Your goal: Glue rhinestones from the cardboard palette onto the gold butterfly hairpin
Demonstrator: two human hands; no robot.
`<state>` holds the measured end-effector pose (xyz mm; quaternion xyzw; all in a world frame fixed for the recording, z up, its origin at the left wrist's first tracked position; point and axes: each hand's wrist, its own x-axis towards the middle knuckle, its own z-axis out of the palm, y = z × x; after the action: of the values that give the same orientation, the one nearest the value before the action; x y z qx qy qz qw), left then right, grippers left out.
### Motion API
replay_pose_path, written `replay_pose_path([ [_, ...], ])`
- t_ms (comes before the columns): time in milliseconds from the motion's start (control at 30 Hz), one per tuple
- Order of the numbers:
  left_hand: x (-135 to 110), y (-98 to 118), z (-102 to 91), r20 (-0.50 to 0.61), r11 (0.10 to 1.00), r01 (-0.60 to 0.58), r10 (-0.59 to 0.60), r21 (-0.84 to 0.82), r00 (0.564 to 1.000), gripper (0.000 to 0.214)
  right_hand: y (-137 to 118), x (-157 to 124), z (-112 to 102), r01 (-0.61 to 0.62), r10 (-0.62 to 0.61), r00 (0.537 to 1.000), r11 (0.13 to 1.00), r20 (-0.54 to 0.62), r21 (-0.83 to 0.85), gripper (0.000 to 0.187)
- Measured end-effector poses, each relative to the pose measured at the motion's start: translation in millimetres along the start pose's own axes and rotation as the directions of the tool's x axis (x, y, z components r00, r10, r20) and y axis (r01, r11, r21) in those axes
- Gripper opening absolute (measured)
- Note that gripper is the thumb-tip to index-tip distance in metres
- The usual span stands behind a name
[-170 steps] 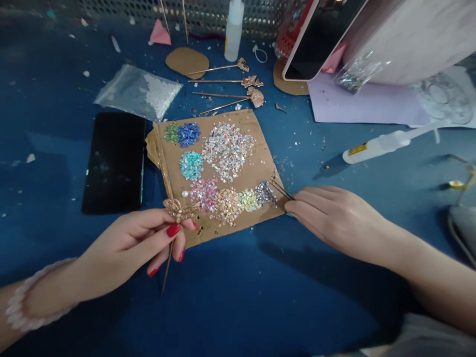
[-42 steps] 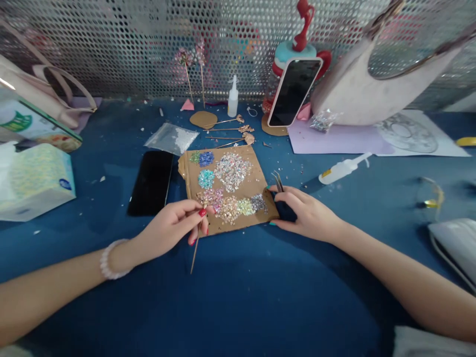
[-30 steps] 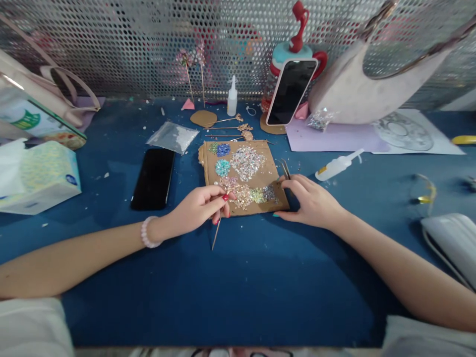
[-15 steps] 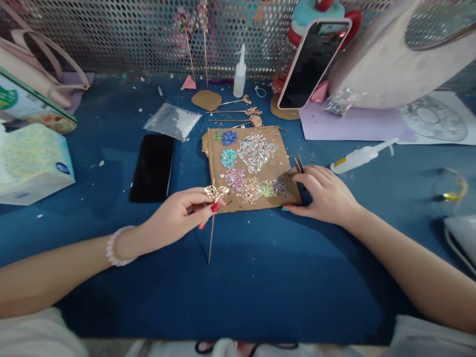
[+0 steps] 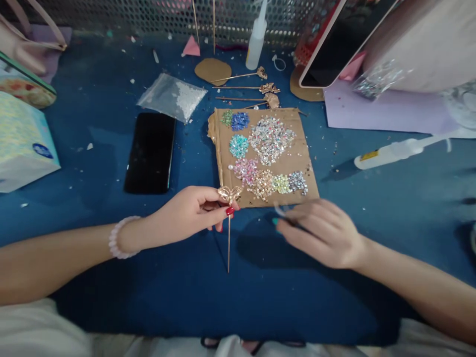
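Between the thumb and fingers of my left hand (image 5: 201, 210) is a gold hairpin (image 5: 229, 238), its butterfly-shaped head (image 5: 229, 194) upward and its thin stick pointing down. My right hand (image 5: 322, 230) is closed around tweezers (image 5: 280, 210), whose tips are smeared by motion; whether they pinch anything I cannot tell. This hand hovers just off the lower right corner of a cardboard piece (image 5: 232, 144). Small piles of rhinestones lie on the cardboard: silver (image 5: 270, 140), blue (image 5: 240, 121), turquoise (image 5: 238, 146), pink (image 5: 246, 170), champagne (image 5: 262, 184), yellow-green (image 5: 281, 184) and grey (image 5: 298, 182).
Several gold hairpins (image 5: 241, 88) lie behind the cardboard. A black phone (image 5: 150, 153) and a plastic bag (image 5: 171, 96) sit to the left, near a tissue box (image 5: 24, 144). One glue bottle (image 5: 390, 152) lies at right; another (image 5: 256, 44) stands behind.
My right hand has lifted from the cardboard's right edge and moved down and toward the left hand with the tweezers. The head view has tilted down. My left hand keeps holding the hairpin.
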<state>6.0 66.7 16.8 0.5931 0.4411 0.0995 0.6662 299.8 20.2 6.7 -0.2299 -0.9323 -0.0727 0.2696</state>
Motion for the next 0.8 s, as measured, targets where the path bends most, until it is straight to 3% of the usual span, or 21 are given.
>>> replay_pose_path([
  [67, 0, 1, 1.4, -0.002, 1.000, -0.019, 0.019, 0.018, 1.000, 0.020, -20, 15, 8, 0.029, -0.032, 0.999, 0.998, 0.044, 0.061, 0.010],
  [133, 0, 3, 2.1, -0.011, 0.999, -0.034, 0.034, 0.040, 0.999, 0.021, -35, 26, 17, 0.146, -0.149, 0.989, 0.981, 0.014, 0.131, 0.010],
  [267, 2, 2, 0.5, 0.003, 0.997, -0.043, 0.043, 0.066, 0.999, 0.023, -40, 39, 35, 0.311, -0.312, 0.950, 0.947, 0.000, 0.077, 0.010],
  [567, 3, -2, -4.3, 0.028, 1.000, 0.011, -0.011, 0.029, 1.000, 0.022, -31, 44, 38, 0.377, -0.377, 0.926, 0.922, -0.022, 0.083, 0.023],
  [800, 0, -1, -5.7, -0.022, 0.999, 0.024, -0.023, 0.048, 1.000, 0.028, -32, 38, 34, 0.398, -0.400, 0.916, 0.911, 0.004, 0.109, 0.024],
])
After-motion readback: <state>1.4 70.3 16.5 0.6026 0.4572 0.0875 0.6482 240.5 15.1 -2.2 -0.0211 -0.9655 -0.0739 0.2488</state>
